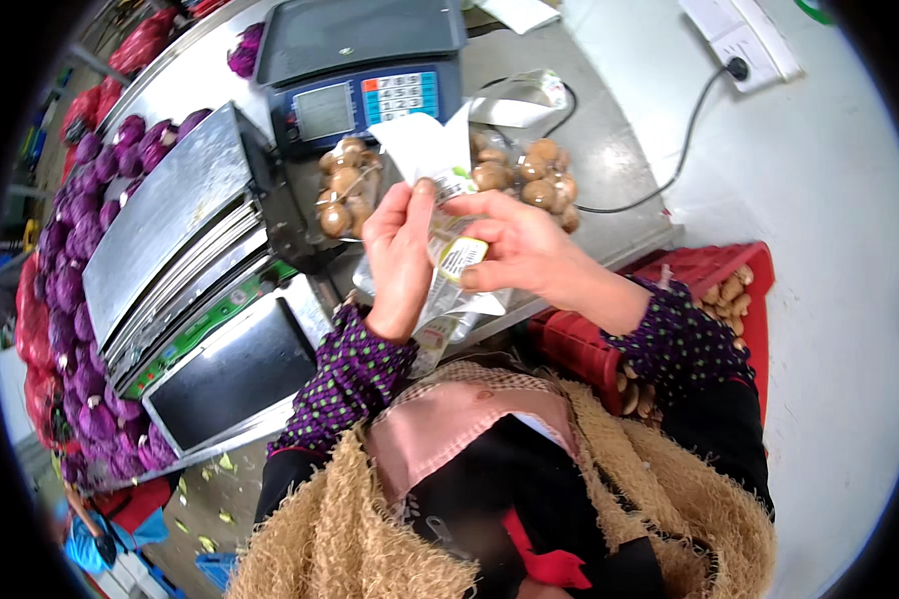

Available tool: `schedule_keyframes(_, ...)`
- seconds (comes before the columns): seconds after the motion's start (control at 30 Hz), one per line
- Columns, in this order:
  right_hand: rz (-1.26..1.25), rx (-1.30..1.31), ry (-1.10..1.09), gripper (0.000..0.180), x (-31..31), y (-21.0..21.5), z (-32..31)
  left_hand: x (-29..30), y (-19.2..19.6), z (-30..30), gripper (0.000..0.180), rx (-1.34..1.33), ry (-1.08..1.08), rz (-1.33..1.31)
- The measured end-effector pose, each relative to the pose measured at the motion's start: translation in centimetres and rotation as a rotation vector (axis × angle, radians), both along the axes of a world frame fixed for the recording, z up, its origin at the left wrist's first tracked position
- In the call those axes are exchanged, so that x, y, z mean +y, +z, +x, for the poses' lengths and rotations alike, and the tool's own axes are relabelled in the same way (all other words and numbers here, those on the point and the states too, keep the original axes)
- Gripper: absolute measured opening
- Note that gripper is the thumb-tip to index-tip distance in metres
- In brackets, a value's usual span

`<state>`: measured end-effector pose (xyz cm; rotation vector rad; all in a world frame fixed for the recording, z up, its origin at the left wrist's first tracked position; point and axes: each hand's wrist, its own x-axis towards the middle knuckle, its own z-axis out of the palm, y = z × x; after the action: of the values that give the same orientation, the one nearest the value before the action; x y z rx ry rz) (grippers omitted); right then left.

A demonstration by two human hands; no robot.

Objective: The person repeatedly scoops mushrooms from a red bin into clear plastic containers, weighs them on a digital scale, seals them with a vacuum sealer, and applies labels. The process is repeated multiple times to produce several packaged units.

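Observation:
My left hand [398,262] is closed, its thumb and fingers pinching a white strip of label paper [422,145] whose ends stick up beyond them. Close beside it, my right hand [529,245] has its thumb on a small white label with a yellow-green edge [459,260]. This label appears to be on a crumpled clear plastic bag [449,304] under and between both hands; the bag's full shape is hidden. Just past my hands lie clear packs of brown mushrooms, one pack [348,190] on the left and another pack [547,180] on the right.
A digital scale [355,105] stands at the far side. Left is a metal-topped weighing machine [185,230] with a dark screen [235,374]; purple cabbages [85,290] lie beyond. A red crate [759,275] of mushrooms is at right. A black cable [679,165] reaches a wall socket.

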<state>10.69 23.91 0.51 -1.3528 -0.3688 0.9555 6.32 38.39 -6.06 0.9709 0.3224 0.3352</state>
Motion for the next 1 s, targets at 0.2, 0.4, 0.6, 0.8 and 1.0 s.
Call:
schedule_keyframes(0.2, -0.065, 0.261, -0.18, 0.037, 1.0, -1.9, 1.6, -0.8, -0.4, 0.9, 0.015, -0.016, -0.001, -0.142)
schedule_keyframes(0.4, -0.334, 0.188, -0.241, 0.034, -6.1, -3.1, 6.7, 5.0, -3.1, 1.1, 0.021, 0.05, 0.324, 0.116)
schedule_keyframes(0.6, -0.641, 0.185, -0.586, 0.02, -12.2, -8.2, 11.9, 1.6, -2.8, -1.8, 0.019, 0.124, 0.029, 0.138)
schedule_keyframes(0.8, -0.709, 0.166, -0.576, 0.016, -11.8, -10.1, 11.9, 1.4, -3.3, -3.3, 0.02, 0.171, -0.024, 0.122)
schedule_keyframes(1.0, -1.038, -0.396, -0.224, 0.027, -13.1, -12.5, 12.4, 1.2, -2.2, -3.4, 0.02, 0.18, -0.018, 0.136)
